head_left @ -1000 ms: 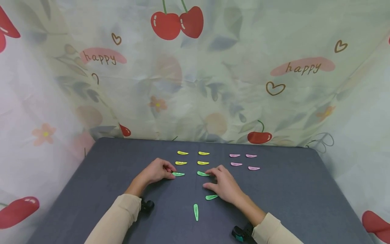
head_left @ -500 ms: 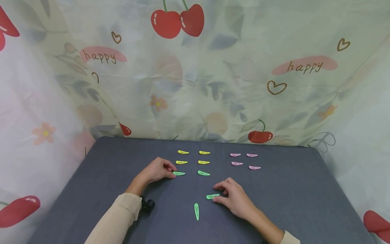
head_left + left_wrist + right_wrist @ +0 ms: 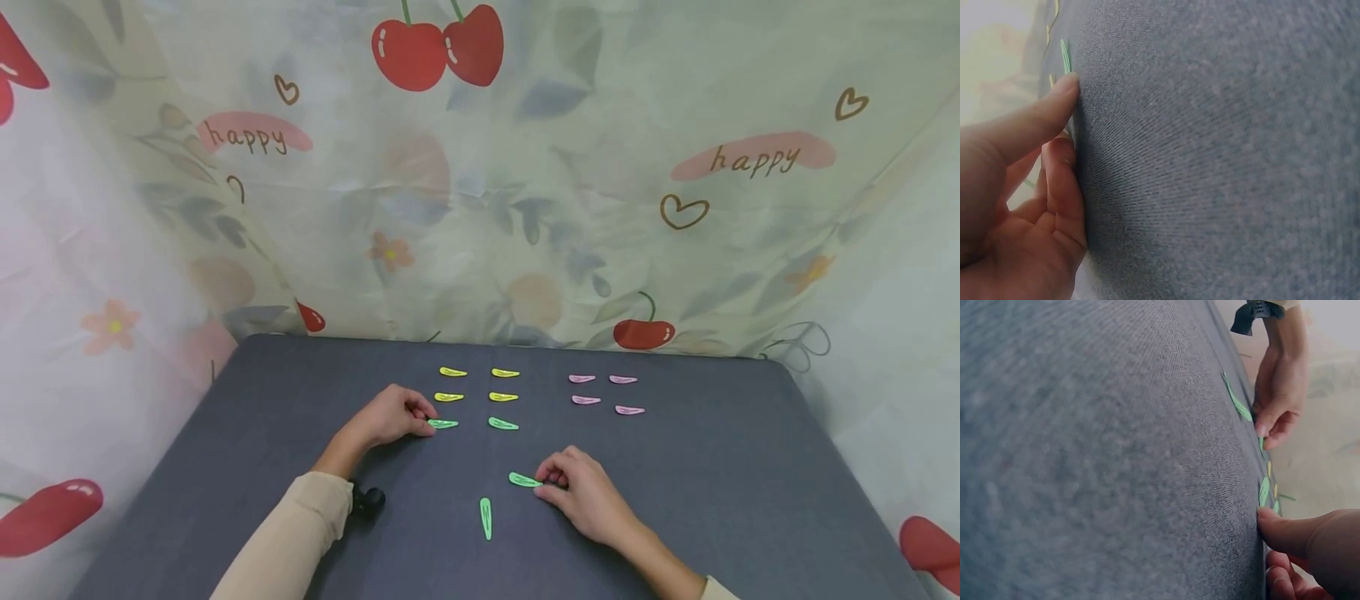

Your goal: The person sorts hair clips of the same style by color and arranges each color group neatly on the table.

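My left hand [image 3: 395, 415] pinches the wide left end of a green snap hair clip [image 3: 445, 424], which lies flat on the dark grey table. In the left wrist view, that clip [image 3: 1065, 56] extends past the thumb tip. At the narrow right end of another green hair clip [image 3: 523, 480], my right hand [image 3: 588, 497] pinches with thumb and fingertips. The right wrist view has this clip [image 3: 1264, 490] just beyond the thumb. Between the hands, a third green clip [image 3: 503, 424] lies in line with the left one. One more green clip [image 3: 486, 518] points toward me, nearer the front.
Several yellow hair clips [image 3: 506, 372] lie in two rows behind the green pair. To their right are several pink clips [image 3: 582, 379], also in two rows. A patterned curtain [image 3: 480, 250] hangs behind the table [image 3: 712, 500].
My right hand has left the green clip beside the left one, come back toward me and taken hold of the nearer green clip, whose angle has turned slightly. The left hand stays put.
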`<state>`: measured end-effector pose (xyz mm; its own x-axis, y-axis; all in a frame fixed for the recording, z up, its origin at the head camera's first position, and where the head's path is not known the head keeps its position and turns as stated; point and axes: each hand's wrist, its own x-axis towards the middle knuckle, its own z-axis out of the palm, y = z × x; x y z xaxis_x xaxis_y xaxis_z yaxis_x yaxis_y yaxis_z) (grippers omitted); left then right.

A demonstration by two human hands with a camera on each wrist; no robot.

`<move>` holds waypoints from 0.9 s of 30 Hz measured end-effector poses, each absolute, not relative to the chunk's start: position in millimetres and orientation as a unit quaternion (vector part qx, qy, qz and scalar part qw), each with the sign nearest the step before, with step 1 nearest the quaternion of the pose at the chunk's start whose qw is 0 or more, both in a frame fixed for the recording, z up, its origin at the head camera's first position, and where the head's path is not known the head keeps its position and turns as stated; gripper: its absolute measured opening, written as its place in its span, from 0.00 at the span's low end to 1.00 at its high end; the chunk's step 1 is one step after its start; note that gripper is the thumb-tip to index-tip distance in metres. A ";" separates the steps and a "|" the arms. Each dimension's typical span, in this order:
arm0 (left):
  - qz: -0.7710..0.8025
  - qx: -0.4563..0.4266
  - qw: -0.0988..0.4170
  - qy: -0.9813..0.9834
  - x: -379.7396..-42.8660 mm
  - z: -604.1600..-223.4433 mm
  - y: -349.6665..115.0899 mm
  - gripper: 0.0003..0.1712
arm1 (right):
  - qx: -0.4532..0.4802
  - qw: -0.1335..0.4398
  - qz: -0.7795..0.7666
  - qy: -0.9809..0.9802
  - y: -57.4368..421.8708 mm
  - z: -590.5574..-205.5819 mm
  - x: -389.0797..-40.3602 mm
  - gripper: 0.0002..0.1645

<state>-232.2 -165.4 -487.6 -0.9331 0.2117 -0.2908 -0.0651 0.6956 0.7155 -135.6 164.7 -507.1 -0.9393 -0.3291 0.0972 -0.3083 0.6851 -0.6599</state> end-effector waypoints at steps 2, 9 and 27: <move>0.388 0.041 0.179 0.903 -232.0 -486.7 -165.1 0.08 | -0.178 0.010 -0.352 0.919 164.4 -507.2 -135.6 0.09; 0.387 0.046 0.178 0.904 -232.1 -486.0 -164.5 0.08 | -0.179 0.010 -0.335 0.925 162.8 -506.3 -133.4 0.11; 0.380 0.043 0.181 0.906 -232.3 -483.4 -163.3 0.08 | -0.203 0.058 -0.412 0.886 159.7 -497.7 -140.6 0.04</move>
